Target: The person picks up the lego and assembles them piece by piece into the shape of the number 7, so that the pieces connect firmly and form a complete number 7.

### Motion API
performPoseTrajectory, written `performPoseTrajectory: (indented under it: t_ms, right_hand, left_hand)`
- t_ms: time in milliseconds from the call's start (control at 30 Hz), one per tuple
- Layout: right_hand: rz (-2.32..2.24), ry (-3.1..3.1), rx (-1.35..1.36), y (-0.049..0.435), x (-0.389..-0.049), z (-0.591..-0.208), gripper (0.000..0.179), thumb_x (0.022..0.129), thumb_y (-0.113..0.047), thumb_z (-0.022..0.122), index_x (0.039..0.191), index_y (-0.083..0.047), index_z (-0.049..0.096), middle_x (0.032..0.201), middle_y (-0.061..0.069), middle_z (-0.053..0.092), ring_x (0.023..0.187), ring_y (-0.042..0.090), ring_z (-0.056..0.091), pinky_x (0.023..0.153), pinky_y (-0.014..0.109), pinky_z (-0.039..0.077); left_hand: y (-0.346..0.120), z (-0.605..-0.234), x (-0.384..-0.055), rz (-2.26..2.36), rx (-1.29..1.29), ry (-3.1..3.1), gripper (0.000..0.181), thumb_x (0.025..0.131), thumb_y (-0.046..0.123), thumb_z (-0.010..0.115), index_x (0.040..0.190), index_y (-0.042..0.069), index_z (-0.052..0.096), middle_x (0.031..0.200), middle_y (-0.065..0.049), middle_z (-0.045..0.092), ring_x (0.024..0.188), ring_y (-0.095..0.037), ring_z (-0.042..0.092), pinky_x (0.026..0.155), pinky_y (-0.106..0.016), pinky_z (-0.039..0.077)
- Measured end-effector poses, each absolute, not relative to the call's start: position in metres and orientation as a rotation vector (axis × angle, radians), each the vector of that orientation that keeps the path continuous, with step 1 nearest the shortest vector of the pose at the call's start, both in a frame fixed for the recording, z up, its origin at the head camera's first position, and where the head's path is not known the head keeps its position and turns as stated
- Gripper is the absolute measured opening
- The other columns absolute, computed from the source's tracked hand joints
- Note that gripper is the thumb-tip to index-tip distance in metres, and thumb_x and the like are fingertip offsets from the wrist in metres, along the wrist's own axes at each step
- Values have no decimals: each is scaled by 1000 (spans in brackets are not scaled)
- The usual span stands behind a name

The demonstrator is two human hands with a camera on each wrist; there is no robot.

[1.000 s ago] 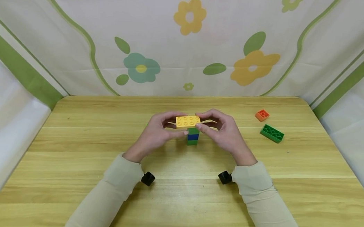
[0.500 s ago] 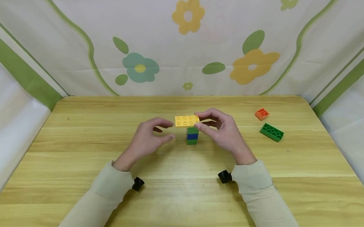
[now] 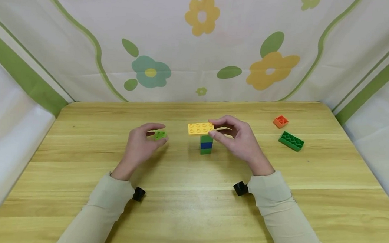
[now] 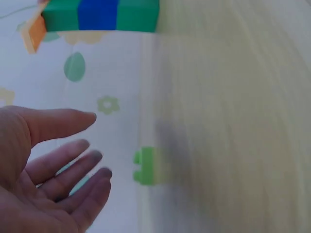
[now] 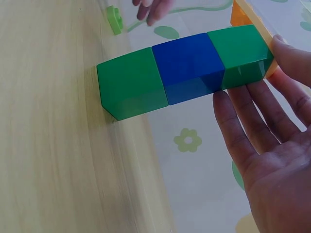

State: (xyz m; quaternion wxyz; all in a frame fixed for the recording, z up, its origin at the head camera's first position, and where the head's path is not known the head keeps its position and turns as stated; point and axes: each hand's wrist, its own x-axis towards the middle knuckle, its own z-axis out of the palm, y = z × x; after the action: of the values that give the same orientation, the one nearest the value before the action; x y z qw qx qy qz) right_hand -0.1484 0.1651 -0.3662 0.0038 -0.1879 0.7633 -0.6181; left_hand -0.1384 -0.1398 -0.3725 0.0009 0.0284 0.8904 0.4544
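Observation:
A stack of toy building bricks stands upright mid-table: a green brick point(image 5: 131, 85), a blue brick point(image 3: 206, 145) and another green brick point(image 5: 243, 56) above it. A flat yellow brick point(image 3: 199, 129) with studs tops the stack and juts out to the left. My right hand point(image 3: 236, 139) pinches the right end of the yellow brick between thumb and index finger, other fingers beside the stack. Left of the stack, my left hand point(image 3: 140, 143) reaches toward a small lime green brick point(image 3: 160, 135). Its thumb and fingers are spread, apart from that brick point(image 4: 147, 166) in the left wrist view.
On the right of the wooden table point(image 3: 189, 214) lie an orange brick point(image 3: 280, 121) and a longer dark green brick point(image 3: 291, 141), both with hollow undersides up. A white curtain point(image 3: 97, 15) with printed flowers hangs behind the table.
My left hand has let go of the yellow brick and moved left to the lime green brick, which now shows between its fingers in the head view. The right hand stays put.

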Motion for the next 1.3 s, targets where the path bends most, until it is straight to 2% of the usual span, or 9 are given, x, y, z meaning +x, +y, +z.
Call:
performPoseTrajectory:
  t_ms: [167,333,667,1000,1300]
  right_hand:
    - [-1935,2391,-587,165,-149,-366,24,96,1,78,119,0,73,128,16,72,109,19,72,98,28,61]
    - [-1931,2394,-593,165,-148,-366,24,96,1,78,119,1,73,128,17,72,109,20,72,98,28,61]
    - [-1933,2388,-586,165,-148,-366,24,96,0,79,119,0,73,128,16,72,110,23,72,98,28,61]
    - [-1916,2394,-569,164,-147,-366,24,96,-1,79,120,-1,73,128,15,72,110,23,72,99,32,61]
    - [-1916,2398,-566,165,-147,-365,24,96,-1,79,119,-1,73,129,15,72,111,27,72,100,33,61]
  left_hand:
    - [-146,-376,-142,1372,-21,2762,48,94,8,80,141,2,68,153,-22,61,138,-46,59,114,-57,52]
    - [-149,-380,-146,1358,-30,2709,55,93,4,80,145,1,64,151,-26,60,138,-46,58,116,-57,51]
    - [-147,-385,-152,1245,-43,2713,56,96,2,76,149,-2,59,143,-27,61,126,-41,61,104,-51,54]
    - [-150,-388,-156,1189,-4,2732,41,96,4,77,136,0,70,137,-24,61,124,-40,60,104,-52,53]
    - [-151,-390,-158,1195,-2,2714,38,96,8,78,133,0,72,133,-23,61,120,-38,59,101,-49,52]
